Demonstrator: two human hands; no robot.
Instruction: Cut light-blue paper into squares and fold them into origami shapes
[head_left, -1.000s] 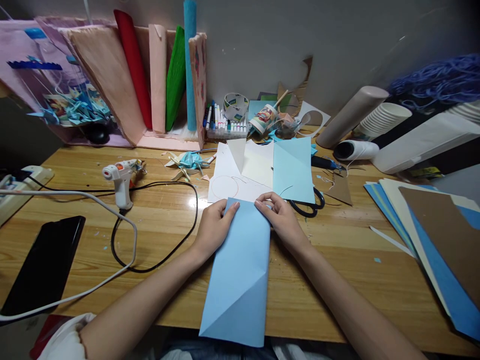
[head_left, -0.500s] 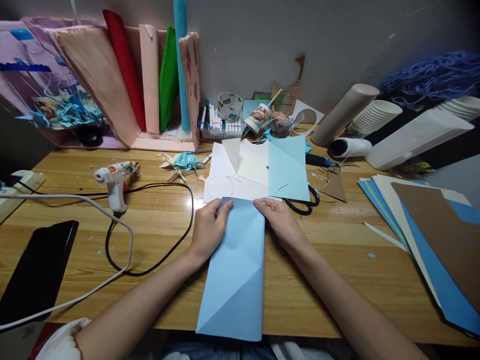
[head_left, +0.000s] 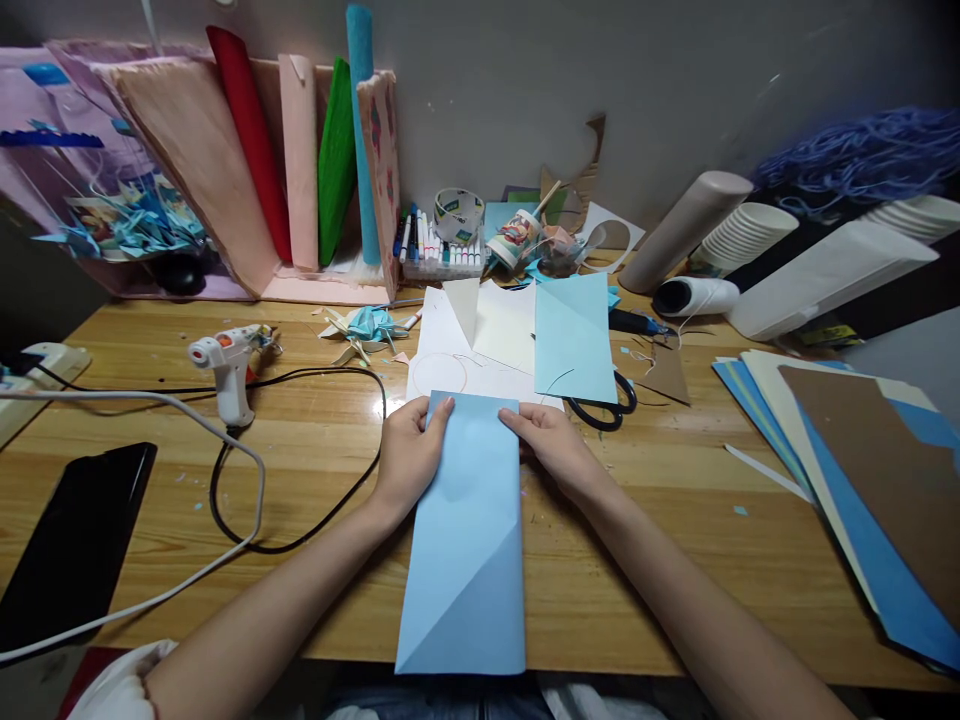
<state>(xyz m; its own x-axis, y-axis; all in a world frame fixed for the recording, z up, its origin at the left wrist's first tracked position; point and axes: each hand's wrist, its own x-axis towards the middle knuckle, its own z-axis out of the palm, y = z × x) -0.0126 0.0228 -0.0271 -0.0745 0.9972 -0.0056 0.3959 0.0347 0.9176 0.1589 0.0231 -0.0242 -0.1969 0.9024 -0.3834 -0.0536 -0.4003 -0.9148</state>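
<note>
A folded sheet of light blue paper (head_left: 472, 520) stretches from the middle of the desk to its front edge, with a diagonal crease across its lower part. My left hand (head_left: 409, 448) pinches its far left corner, thumb on top. At the far right corner, my right hand (head_left: 551, 440) grips the paper the same way. The fingers beneath the sheet are hidden. Just beyond the far edge lie white paper (head_left: 442, 372) with a drawn circle and a pale blue sheet (head_left: 574, 335), which partly covers black-handled scissors (head_left: 619, 405).
A white glue gun (head_left: 229, 370) with a looping black cord stands at left, near a black phone-like slab (head_left: 75, 540). Stacked coloured paper and card (head_left: 847, 470) lies at right. Behind are markers (head_left: 427, 240), a tape roll (head_left: 459, 215), paper cups (head_left: 750, 235) and crepe paper rolls (head_left: 251, 140).
The far end of the blue paper has shifted slightly left, together with both hands. The sheet now lies straighter, and both hands keep their hold on its far corners.
</note>
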